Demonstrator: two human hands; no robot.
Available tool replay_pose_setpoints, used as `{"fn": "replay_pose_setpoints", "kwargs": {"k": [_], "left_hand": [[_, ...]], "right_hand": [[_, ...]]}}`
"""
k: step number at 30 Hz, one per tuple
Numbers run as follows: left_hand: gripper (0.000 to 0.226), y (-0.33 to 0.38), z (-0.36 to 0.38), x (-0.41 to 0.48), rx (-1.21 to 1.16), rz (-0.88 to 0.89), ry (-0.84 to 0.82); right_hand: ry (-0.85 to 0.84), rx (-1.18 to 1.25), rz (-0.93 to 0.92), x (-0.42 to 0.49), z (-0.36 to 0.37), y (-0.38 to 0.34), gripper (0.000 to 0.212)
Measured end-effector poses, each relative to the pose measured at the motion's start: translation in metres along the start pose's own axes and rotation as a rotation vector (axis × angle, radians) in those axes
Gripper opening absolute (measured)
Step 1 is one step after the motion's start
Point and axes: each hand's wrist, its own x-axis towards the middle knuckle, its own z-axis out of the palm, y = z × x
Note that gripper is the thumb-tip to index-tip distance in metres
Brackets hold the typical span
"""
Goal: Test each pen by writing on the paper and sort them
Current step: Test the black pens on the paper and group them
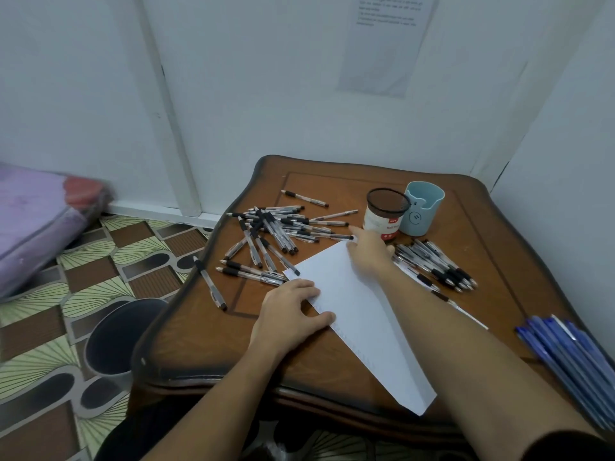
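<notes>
A long white sheet of paper (362, 314) lies slantwise on the dark, glossy wooden table (213, 344), whose edge is scalloped and whose top has an inlaid border line. The left hand (288, 316) lies flat on the sheet's left edge, fingers loosely spread, thumb laid along the paper. The right hand (369, 252) reaches over the sheet's far corner. Its forefinger is straight and its thumb is out to the side. The fingertip is at the end of one pen from the loose heap of pens (273, 232). Its other fingers are hidden under the hand, and no grip shows.

That heap lies beyond the sheet's far left corner: clear plastic barrels with black ribbed grips, crossed at all angles. To the right of the sheet a tidier row of the same pens (439, 266) lies side by side. Further right, at the table's edge, is a bundle of blue pens (565, 354).

Behind the sheet's far corner stand a round tub (382, 219) with a brown rim and a white-and-red label, and touching it a smooth pale blue cup (424, 207).
</notes>
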Motion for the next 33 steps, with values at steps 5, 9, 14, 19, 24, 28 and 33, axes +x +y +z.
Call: {"fn": "replay_pose_setpoints", "kwargs": {"k": [5, 9, 14, 19, 24, 28, 33], "left_hand": [[0.060, 0.000, -0.001, 0.001, 0.030, 0.015, -0.005], [0.061, 0.000, -0.001, 0.000, 0.032, 0.019, -0.015], [0.061, 0.001, -0.001, 0.001, 0.049, 0.028, -0.021], [0.061, 0.004, 0.000, 0.000, 0.071, 0.026, -0.015], [0.059, 0.006, 0.001, -0.001, 0.083, 0.018, 0.010], [0.056, 0.005, 0.004, 0.001, 0.092, 0.008, 0.009], [0.040, 0.001, 0.007, 0.001, 0.054, 0.047, 0.033]], "right_hand": [[0.099, -0.101, 0.085, 0.011, 0.014, -0.010, 0.022], [0.117, 0.125, 0.009, 0.006, 0.011, -0.001, 0.003], [0.074, 0.899, 0.087, -0.018, -0.033, 0.002, 0.008], [0.115, 1.504, 0.068, -0.059, -0.069, 0.005, 0.009], [0.115, 1.400, 0.010, -0.087, -0.085, 0.020, 0.010], [0.138, 1.338, -0.041, -0.102, -0.088, 0.035, 0.013], [0.054, 1.418, 0.111, -0.119, -0.078, 0.045, 0.037]]}}
